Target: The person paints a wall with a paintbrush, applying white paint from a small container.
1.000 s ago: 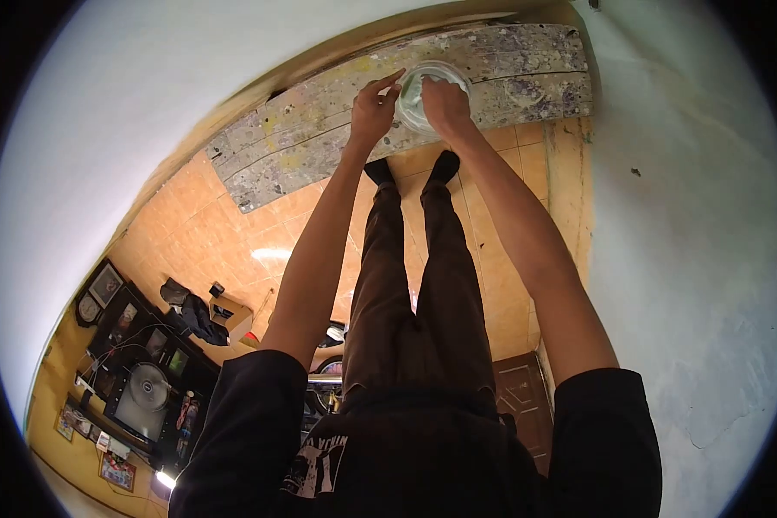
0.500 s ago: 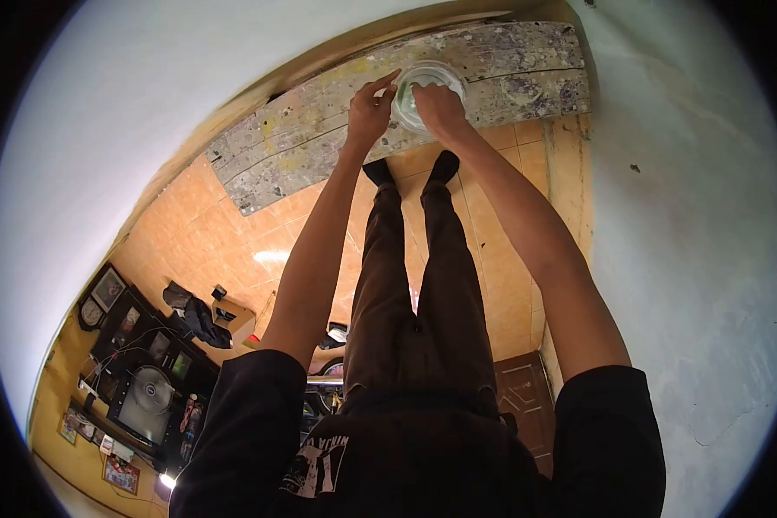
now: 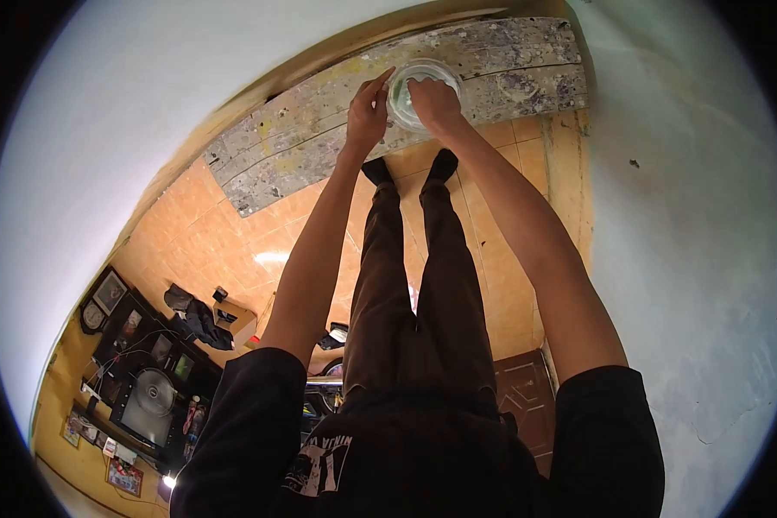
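A clear round bowl (image 3: pixel 429 64) sits on the paint-spattered wooden plank, with a pale, slightly greenish content showing inside. My left hand (image 3: pixel 369 115) is at the bowl's left side, its index finger along the rim and its thumb lower against the wall. Reaching over the near right rim, my right hand (image 3: pixel 436 105) has its fingers closed and pointing down into the bowl. What those fingers pinch is hidden, and I cannot tell it from here.
The stained plank (image 3: pixel 302 129) stretches along the wall, running left and right of the bowl. Below it lies an orange tiled floor (image 3: pixel 207 207), where my feet stand. A pale wall (image 3: pixel 691 259) rises on the right. At lower left are a fan (image 3: pixel 154 394) and a cardboard box (image 3: pixel 235 320).
My right hand has shifted slightly up and left inside the bowl. The left hand keeps to the bowl's left side, with its fingers slightly rearranged.
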